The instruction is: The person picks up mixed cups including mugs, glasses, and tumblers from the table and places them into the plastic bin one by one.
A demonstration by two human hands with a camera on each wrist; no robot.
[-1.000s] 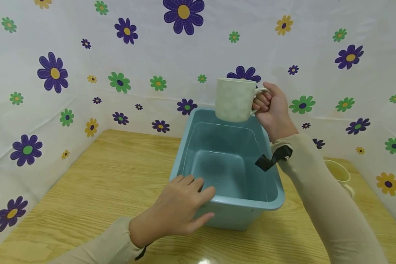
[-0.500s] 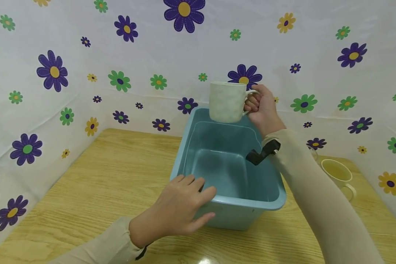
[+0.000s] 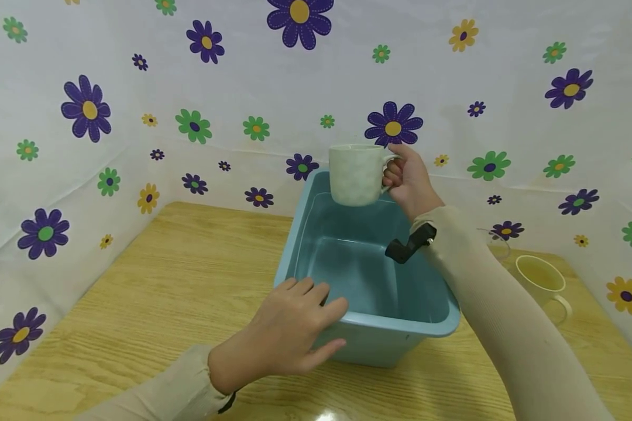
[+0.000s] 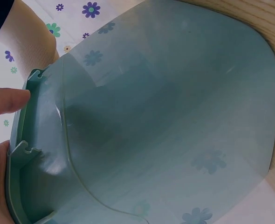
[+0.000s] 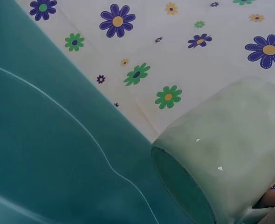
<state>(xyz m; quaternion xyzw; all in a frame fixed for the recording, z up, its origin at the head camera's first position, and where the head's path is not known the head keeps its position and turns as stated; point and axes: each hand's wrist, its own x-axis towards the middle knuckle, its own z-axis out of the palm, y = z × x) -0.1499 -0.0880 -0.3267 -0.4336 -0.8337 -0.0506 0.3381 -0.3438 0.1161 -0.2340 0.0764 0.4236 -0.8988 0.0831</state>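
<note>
A pale green-white mug (image 3: 356,175) with a mottled surface is held upright above the far part of a blue plastic tub (image 3: 374,318). My right hand (image 3: 411,178) grips the mug by its handle, fingers curled through it. In the right wrist view the underside of the mug (image 5: 230,144) shows beside the tub wall (image 5: 44,135). At the tub's near rim, my left hand (image 3: 295,327) holds on with its fingers over the edge and the thumb outside. The left wrist view shows the tub's outer side (image 4: 165,116) and ribs under its rim. Inside the mug is hidden.
To the right on the wooden table (image 3: 189,263) stands a yellowish mug (image 3: 541,278), partly behind my right forearm. A clear glass-like rim (image 3: 500,245) shows behind it. Flower-print cloth (image 3: 226,76) encloses the back and sides.
My right hand has carried the mug left and slightly down over the tub. The left hand has kept its place on the rim. More of the yellowish mug is visible.
</note>
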